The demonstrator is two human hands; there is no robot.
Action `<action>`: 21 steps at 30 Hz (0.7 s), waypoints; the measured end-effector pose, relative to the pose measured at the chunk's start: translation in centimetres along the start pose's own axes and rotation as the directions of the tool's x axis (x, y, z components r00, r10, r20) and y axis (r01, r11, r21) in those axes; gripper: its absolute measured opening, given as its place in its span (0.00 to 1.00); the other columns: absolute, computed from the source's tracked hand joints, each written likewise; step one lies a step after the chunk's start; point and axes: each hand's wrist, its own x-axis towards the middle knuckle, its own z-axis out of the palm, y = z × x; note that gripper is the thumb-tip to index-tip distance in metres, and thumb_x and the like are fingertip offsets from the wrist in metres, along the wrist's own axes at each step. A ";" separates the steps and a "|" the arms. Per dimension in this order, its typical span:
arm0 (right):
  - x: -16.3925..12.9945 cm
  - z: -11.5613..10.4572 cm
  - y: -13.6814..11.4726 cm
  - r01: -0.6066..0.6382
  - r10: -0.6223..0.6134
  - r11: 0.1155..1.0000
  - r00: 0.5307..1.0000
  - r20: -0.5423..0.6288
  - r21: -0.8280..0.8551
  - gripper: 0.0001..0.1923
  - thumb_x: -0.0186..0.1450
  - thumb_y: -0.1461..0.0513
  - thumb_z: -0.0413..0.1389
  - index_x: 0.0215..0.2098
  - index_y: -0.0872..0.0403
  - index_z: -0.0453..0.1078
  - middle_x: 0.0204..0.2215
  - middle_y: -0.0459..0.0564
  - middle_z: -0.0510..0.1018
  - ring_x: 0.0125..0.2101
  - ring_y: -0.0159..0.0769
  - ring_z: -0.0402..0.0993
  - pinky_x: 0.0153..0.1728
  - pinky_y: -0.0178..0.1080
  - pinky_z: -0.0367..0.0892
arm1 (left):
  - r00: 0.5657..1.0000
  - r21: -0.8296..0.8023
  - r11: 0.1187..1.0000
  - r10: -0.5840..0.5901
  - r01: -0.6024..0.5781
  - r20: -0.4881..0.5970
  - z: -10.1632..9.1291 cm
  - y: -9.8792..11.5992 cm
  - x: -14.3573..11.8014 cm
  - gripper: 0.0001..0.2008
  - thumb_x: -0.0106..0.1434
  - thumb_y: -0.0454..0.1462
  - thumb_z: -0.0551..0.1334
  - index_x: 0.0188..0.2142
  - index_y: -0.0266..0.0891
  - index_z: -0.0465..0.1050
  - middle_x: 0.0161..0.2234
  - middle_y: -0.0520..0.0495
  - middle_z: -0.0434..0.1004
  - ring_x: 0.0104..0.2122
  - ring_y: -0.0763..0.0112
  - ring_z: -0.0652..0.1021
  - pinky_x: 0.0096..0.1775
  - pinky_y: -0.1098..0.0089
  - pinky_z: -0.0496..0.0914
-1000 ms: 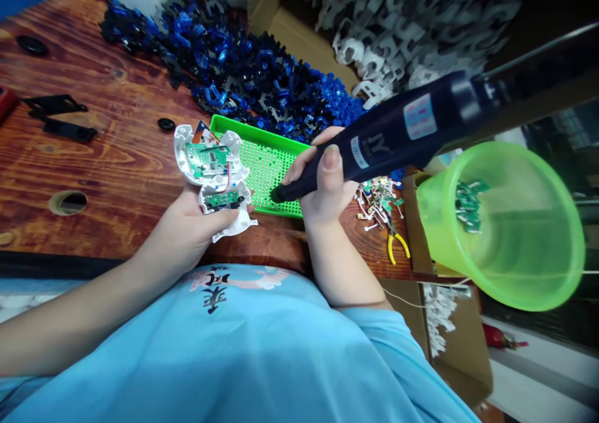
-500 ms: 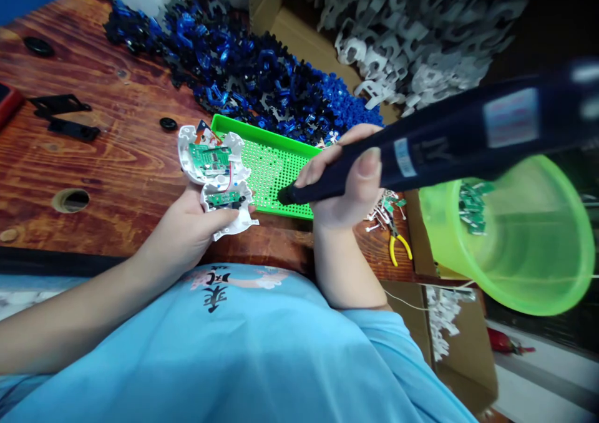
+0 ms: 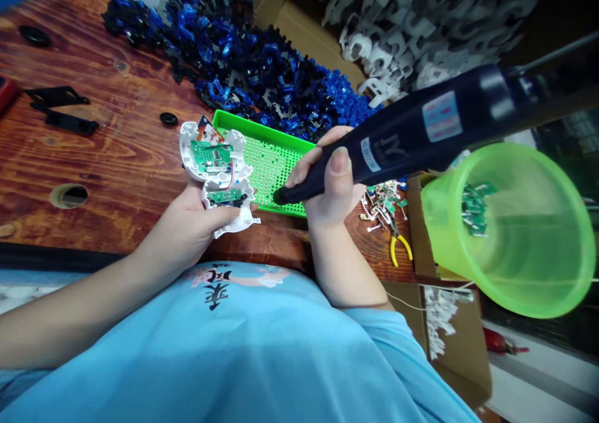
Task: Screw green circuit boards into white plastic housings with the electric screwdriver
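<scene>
**Driver tip at the tray, shell open in the other hand**

The left hand (image 3: 187, 226) is clamped around a white shell (image 3: 216, 176), held open side up just above the table (image 3: 103, 161) edge. Two green boards (image 3: 210, 156) sit inside it, with a red wire running between them. No cover is on the shell, so it looks unfinished; whether any screws are already in cannot be told at this size.

The right hand (image 3: 330, 189) is closed around a dark electric driver (image 3: 397, 142), thumb laid along the barrel. Its tip points down and to the left, resting on or just over the near edge of a green tray (image 3: 266, 161) that lies between the two hands. The tip is beside the shell, not on it, so by my reading no fastening is under way at this instant.

Beyond the tray lies a heap of blue parts (image 3: 262, 80), and farther off a box of white parts (image 3: 397, 30). To the right of the right hand are small loose bits, yellow pliers (image 3: 399, 248), and a green bucket (image 3: 515, 236) with a few green boards inside.
</scene>
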 end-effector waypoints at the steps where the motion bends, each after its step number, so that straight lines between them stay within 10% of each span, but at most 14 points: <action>1: 0.0 0.0 0.0 -0.001 0.001 1.000 1.000 -0.001 0.004 0.12 0.64 0.50 0.55 0.37 0.48 0.63 0.14 0.34 0.67 0.10 0.24 0.63 0.11 0.29 0.60 | 1.000 0.002 1.000 0.002 -0.002 0.006 0.0 0.0 0.0 0.31 0.54 0.25 0.65 0.57 0.44 0.68 0.48 0.53 0.82 0.49 0.60 0.79 0.59 0.58 0.64; 14: 0.4 0.0 -0.2 0.033 -0.030 0.999 0.998 -0.049 0.044 0.12 0.62 0.49 0.57 0.36 0.46 0.64 0.13 0.34 0.66 0.08 0.26 0.60 0.08 0.30 0.55 | 0.997 -0.004 0.997 -0.072 0.072 -0.016 0.2 0.2 -0.4 0.23 0.55 0.29 0.68 0.51 0.40 0.72 0.50 0.50 0.80 0.51 0.58 0.77 0.58 0.58 0.66; 21: 1.8 -0.4 -7.6 -0.022 0.021 0.999 0.999 -0.026 -0.034 0.17 0.64 0.45 0.53 0.29 0.48 0.62 0.12 0.37 0.67 0.12 0.30 0.65 0.15 0.35 0.67 | 0.994 0.096 0.989 -0.110 0.112 -0.025 -0.3 -0.5 -0.5 0.21 0.54 0.32 0.69 0.48 0.42 0.73 0.49 0.49 0.81 0.49 0.57 0.79 0.56 0.57 0.68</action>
